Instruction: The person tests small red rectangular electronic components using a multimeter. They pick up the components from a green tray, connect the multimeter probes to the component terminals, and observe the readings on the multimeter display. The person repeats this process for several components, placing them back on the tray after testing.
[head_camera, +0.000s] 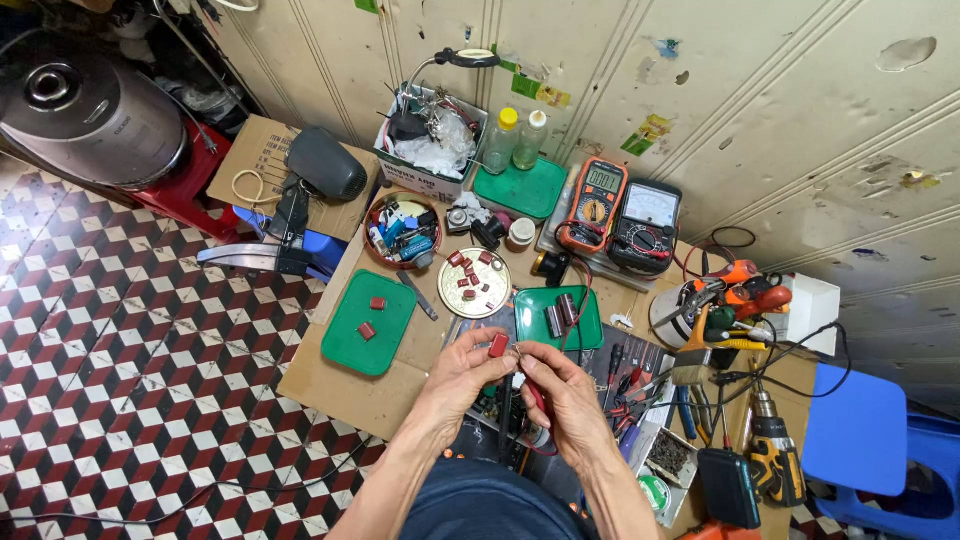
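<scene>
Left hand (455, 375) fingers pinch small red boxy capacitor (498, 346), light, rigid, best gripped by body; right hand (565, 395) fingers closed on its thin bendable leads.

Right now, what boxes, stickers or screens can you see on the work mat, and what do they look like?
Orange multimeter: back of the mat, upright rectangle with a grey screen.
Black meter: right beside it, white dial face.
White carton: back left, open, stuffed with wires and plastic.
Brown cardboard box: far left, flat, printed top.
Yellow-green stickers: on the wall panel behind.
</scene>
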